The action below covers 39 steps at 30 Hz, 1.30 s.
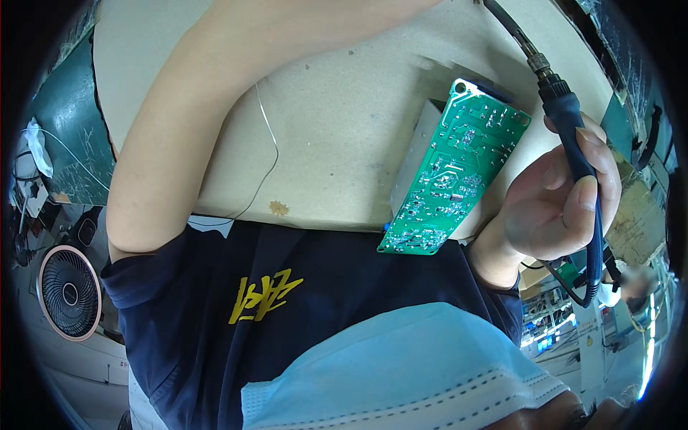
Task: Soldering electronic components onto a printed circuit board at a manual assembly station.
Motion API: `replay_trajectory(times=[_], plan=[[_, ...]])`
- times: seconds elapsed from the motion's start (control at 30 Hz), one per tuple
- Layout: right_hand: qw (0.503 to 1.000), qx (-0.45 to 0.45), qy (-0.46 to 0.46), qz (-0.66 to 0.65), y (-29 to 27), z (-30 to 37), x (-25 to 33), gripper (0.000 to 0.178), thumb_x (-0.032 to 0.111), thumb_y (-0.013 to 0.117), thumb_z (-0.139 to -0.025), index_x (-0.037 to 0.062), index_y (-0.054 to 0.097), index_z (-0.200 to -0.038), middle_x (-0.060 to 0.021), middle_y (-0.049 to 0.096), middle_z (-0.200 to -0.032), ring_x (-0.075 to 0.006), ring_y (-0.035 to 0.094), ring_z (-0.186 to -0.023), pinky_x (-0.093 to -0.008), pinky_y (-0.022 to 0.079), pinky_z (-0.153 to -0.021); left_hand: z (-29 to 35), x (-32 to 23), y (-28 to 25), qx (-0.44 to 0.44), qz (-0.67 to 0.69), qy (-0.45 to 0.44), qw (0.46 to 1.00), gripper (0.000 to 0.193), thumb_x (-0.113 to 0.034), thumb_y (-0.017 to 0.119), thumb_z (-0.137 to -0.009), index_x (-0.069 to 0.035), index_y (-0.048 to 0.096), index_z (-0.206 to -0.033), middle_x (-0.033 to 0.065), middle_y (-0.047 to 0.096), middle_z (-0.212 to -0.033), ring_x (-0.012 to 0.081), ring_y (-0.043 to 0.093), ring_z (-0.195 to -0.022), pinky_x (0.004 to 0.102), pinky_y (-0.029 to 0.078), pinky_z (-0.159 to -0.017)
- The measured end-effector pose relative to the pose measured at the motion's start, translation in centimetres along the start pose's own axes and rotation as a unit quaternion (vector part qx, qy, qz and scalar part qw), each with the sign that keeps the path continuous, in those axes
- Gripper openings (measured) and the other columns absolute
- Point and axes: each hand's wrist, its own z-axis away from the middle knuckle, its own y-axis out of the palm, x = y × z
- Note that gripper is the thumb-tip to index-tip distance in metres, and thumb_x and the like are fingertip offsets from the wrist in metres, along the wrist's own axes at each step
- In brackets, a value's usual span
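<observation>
My right hand (555, 204) is closed round the dark blue handle of a soldering iron (563, 115), whose tip points up toward the top edge. A black cord runs down from the handle. To the left of that hand, a green circuit board (459, 168) stands tilted near my chest, its soldered side showing, with a grey metal part (416, 158) behind it. My left forearm (236, 61) reaches across the top of the view, and its hand lies beyond the upper edge.
A beige work surface (330, 143) spreads under the board, with a thin wire (276, 150) lying across it. Part of a scratched green mat (72, 136) shows at the left. A round fan (69, 294) stands at the lower left.
</observation>
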Motion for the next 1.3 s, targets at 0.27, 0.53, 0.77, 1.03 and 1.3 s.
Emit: replay_trajectory(times=[0.27, 0.53, 0.77, 1.03, 1.3], plan=[[0.999, 0.002, -0.025, 0.020, 0.1, -0.1, -0.1, 0.041, 0.031, 0.053, -0.092, -0.0077, 0.060, -0.104, -0.0232, 0.064, -0.091, -0.0335, 0.061, -0.090, -0.0418, 0.051, -0.080, -0.3, -0.7, -0.4, 0.017, -0.022, 0.030, 0.999, 0.007, -0.004, 0.065, -0.079, -0.002, 0.058, -0.077, 0.0022, 0.046, -0.057, 0.0089, 0.040, -0.048, 0.0259, 0.029, -0.045], [0.999, 0.016, -0.041, 0.020, 0.1, -0.2, -0.2, 0.040, 0.031, 0.053, -0.092, -0.0063, 0.060, -0.103, -0.0218, 0.064, -0.091, -0.0339, 0.060, -0.091, -0.0434, 0.050, -0.082, 0.0, 0.0, -0.7, 0.017, -0.053, 0.042, 0.998, 0.008, -0.005, 0.064, -0.079, -0.002, 0.057, -0.077, 0.0041, 0.049, -0.060, 0.0106, 0.044, -0.050, 0.0266, 0.032, -0.046], [0.999, -0.009, -0.036, 0.006, -0.2, 0.3, -0.2, 0.039, 0.031, 0.052, -0.092, -0.0056, 0.061, -0.102, -0.0207, 0.064, -0.090, -0.0338, 0.059, -0.092, -0.0427, 0.049, -0.082, -0.2, 0.3, 0.2, 0.010, 0.083, -0.002, 0.996, 0.008, -0.005, 0.064, -0.080, -0.002, 0.057, -0.078, 0.0043, 0.051, -0.062, 0.0103, 0.043, -0.051, 0.0267, 0.032, -0.047], [0.995, -0.023, -0.095, -0.027, -1.0, 0.8, 0.2, 0.037, 0.030, 0.052, -0.091, -0.0053, 0.061, -0.100, -0.0187, 0.064, -0.087, -0.0332, 0.058, -0.090, -0.0430, 0.048, -0.081, 1.0, 0.4, -1.1, 0.016, 0.155, -0.048, 0.987, 0.011, -0.004, 0.065, -0.083, -0.004, 0.055, -0.078, 0.0009, 0.048, -0.061, 0.0035, 0.036, -0.048, 0.0242, 0.026, -0.046], [0.986, -0.056, -0.125, -0.095, -3.8, 2.1, 3.4, 0.040, 0.029, 0.046, -0.093, -0.0060, 0.058, -0.107, -0.0202, 0.062, -0.092, -0.0353, 0.058, -0.084, -0.0466, 0.047, -0.077, 3.0, -7.2, -3.4, 0.237, 0.149, 0.165, 0.946, 0.022, -0.022, 0.071, -0.083, -0.006, 0.064, -0.095, 0.0045, 0.062, -0.082, 0.0176, 0.061, -0.076, 0.0299, 0.046, -0.061]])
